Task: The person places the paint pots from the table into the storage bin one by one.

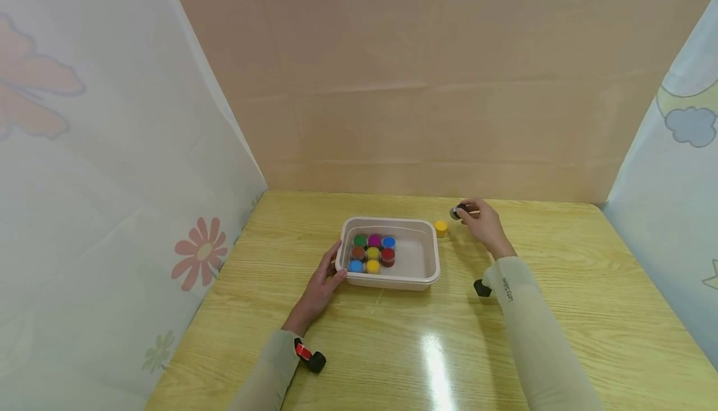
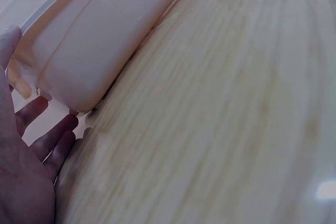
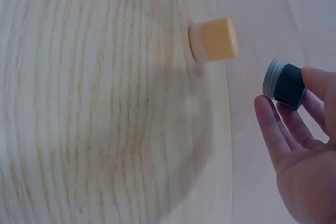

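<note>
My right hand (image 1: pixel 485 226) pinches a small jar with black contents (image 3: pixel 289 83) between thumb and fingers, raised above the table's far side. A yellow jar (image 1: pixel 440 229) stands on the table just left of it. My left hand (image 1: pixel 320 285) holds the left front corner of a pale pink plastic container (image 1: pixel 412 282), thumb at the rim and fingers along the outer wall. Inside, small colored jars fill the left part, among them a green one (image 1: pixel 360 241), a purple one (image 1: pixel 374 241) and a red one (image 1: pixel 387 256). The container's right part shows bare floor.
The wood-grain table (image 1: pixel 370 348) meets a brown paper backdrop (image 1: pixel 348 118) at the back. Printed cloth hangs on the left (image 1: pixel 112 180) and right. Each wrist wears a dark camera mount.
</note>
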`<state>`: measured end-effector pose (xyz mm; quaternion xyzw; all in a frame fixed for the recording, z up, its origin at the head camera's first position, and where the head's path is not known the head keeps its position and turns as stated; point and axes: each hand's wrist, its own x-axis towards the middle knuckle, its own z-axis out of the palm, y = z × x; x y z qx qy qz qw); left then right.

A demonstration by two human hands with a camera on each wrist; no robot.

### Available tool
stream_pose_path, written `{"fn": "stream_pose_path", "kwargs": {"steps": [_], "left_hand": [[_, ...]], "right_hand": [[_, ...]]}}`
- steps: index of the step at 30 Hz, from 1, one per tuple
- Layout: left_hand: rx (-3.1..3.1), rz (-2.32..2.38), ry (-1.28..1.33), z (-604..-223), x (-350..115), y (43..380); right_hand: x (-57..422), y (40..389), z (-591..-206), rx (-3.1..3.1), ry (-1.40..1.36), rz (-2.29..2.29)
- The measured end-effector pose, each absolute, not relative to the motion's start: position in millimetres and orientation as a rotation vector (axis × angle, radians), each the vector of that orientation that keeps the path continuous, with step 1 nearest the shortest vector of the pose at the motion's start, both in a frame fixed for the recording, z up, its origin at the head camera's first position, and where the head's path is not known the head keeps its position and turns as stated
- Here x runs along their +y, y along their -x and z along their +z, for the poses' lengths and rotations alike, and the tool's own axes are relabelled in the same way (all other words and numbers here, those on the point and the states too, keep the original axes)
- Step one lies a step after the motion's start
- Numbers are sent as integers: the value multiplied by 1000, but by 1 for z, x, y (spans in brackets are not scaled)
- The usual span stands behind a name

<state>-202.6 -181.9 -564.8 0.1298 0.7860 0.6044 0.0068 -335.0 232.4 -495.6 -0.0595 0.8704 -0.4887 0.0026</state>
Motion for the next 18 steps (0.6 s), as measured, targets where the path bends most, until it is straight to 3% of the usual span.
{"fn": "stream_pose_path", "kwargs": {"steps": [18], "left_hand": [[2475, 1879, -400, -563, -181, 202]], "right_hand": [[226, 330, -481, 2672, 208, -1749]]}}
